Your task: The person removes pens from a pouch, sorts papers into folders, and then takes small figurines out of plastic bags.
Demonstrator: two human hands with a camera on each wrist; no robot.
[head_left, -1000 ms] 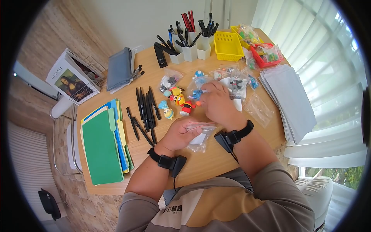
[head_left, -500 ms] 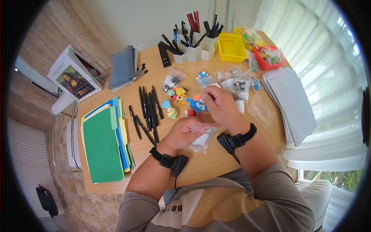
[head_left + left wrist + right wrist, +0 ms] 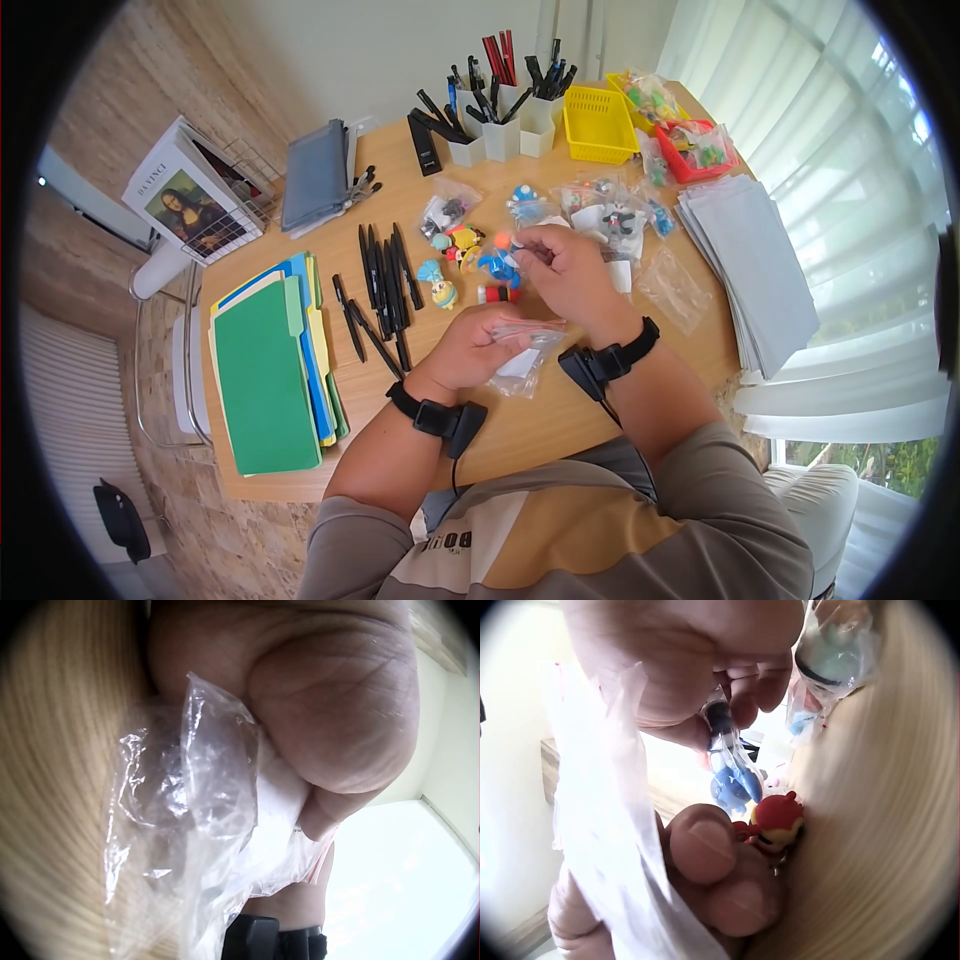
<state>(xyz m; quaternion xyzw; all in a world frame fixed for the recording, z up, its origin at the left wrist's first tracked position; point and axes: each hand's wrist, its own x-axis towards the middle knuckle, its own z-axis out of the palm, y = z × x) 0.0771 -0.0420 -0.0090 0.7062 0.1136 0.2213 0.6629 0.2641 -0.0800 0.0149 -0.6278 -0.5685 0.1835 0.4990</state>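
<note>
My right hand (image 3: 572, 268) pinches a small blue toy figure (image 3: 496, 266) between thumb and fingers, above the other toys. In the right wrist view this blue figure (image 3: 731, 787) has a clear plastic wrap around it and a dark end at the fingertips. My left hand (image 3: 468, 346) grips a clear zip bag (image 3: 518, 372) with a reddish strip along its top and a white paper inside. Below the blue figure lies a red toy figure (image 3: 493, 294), partly covered by it in the head view. To the left lies a teal-and-yellow toy figure (image 3: 438, 285).
Several black pens (image 3: 383, 275) lie left of the toys, beside green folders (image 3: 262, 385). Bagged toys (image 3: 615, 218) and a flat plastic bag (image 3: 675, 288) lie to the right, near a paper stack (image 3: 750, 260). Pen holders (image 3: 502, 138) and a yellow basket (image 3: 600, 130) stand behind.
My right hand has picked up the blue figure and drawn it closer, over the red one; the figure has since turned in its grip. My left hand keeps holding the bag.
</note>
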